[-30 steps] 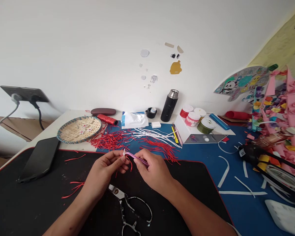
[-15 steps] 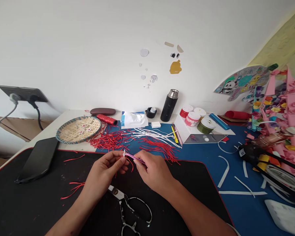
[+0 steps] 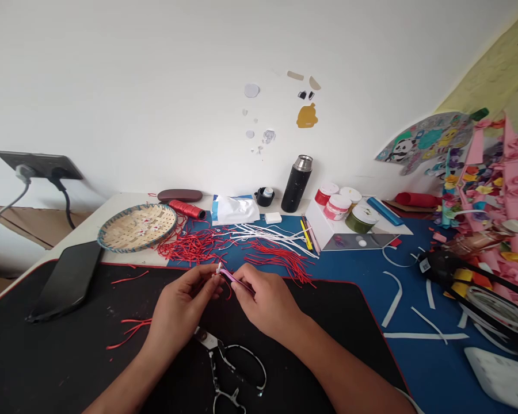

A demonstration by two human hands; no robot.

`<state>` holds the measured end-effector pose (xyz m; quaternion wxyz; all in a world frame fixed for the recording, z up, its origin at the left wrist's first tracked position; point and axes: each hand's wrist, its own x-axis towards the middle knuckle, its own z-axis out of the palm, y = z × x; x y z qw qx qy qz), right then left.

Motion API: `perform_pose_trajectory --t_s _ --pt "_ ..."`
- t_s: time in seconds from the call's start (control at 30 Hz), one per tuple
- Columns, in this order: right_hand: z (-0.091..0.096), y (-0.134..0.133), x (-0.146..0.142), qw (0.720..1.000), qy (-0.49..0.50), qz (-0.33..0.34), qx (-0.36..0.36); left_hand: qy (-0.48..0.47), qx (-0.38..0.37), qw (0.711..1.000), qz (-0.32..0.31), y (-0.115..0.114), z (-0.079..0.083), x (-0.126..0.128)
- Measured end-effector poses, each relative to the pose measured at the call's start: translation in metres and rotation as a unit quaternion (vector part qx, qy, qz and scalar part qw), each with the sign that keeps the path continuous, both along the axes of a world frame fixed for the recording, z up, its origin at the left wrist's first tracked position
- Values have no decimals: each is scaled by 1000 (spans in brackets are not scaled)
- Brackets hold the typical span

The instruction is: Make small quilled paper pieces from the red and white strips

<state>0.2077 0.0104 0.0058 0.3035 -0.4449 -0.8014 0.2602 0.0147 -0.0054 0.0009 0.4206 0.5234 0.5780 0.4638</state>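
Observation:
Between thumb and fingers, my left hand (image 3: 182, 305) pinches a small piece of white cord (image 3: 218, 268) with red cord at it. My right hand (image 3: 265, 296) is closed around slim pink-purple tweezers (image 3: 237, 280), whose tips meet the white cord. Fingers hide most of the small piece. A red strand (image 3: 229, 292) hangs between the hands. Under my left wrist lie scissors (image 3: 213, 345) with worn black handles, their blades partly covered. Past my hands are a tangle of red cords (image 3: 194, 246), white cords (image 3: 271, 236) and cut red cords (image 3: 280, 261).
A woven basket (image 3: 138, 227) with small red-white pieces stands at the left, near a black phone (image 3: 67, 282). A red thread spool (image 3: 186, 209), a black flask (image 3: 297, 184) and lidded jars (image 3: 337, 207) line the back. White strips (image 3: 392, 299) and paper flowers lie right.
The tweezers have tilted slightly at the white cord, and my right fingers have shifted a little. My left hand keeps its pinch. The camera view has moved slightly.

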Motion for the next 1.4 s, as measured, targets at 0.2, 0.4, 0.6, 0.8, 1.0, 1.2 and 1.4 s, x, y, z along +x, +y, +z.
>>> perform_pose_trajectory --t_s 0.2,0.4,0.6,0.8,1.0,1.2,1.4 --pt "-2 -3 -6 994 80 -3 -72 44 18 999 4 2 -6 -1" --pt "-9 -6 -15 940 214 11 -263 52 33 998 22 2 -3 2" --pt "-9 -7 -23 855 338 34 -392 69 45 996 34 0 -1 4" --pt "-7 -13 -31 786 399 51 -468 88 57 994 31 -1 -5 3" --pt "-12 -10 -27 820 358 68 -442 39 39 998 23 0 -7 3" --pt "-10 -4 -13 951 175 25 -252 -6 7 1000 -6 2 -4 1" --pt "-2 -1 -3 999 4 2 -49 -30 -25 999 -38 3 5 -4"
